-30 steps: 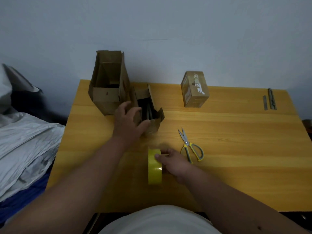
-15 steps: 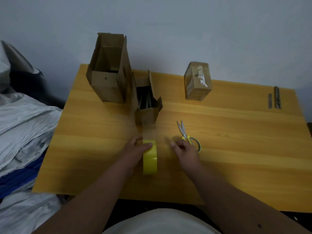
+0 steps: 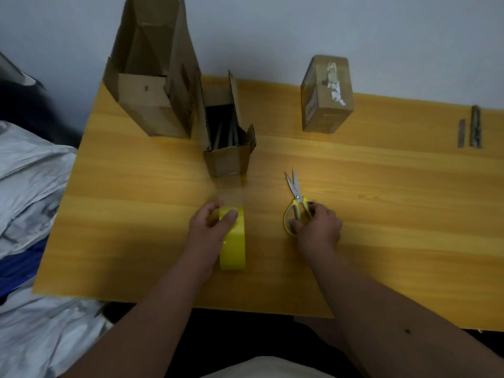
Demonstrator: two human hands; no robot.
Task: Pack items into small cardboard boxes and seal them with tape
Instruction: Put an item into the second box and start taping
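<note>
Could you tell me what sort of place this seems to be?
Probably a makeshift home packing spot: a plain wooden table against a bare wall, cardboard boxes, yellow tape roll and scissors.

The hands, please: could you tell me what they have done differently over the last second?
The left hand left the small open box and came back to grip the tape roll. The right hand let the roll go and moved right to take the scissors by the handles. The boxes and the scissors' spot look unchanged.
</note>
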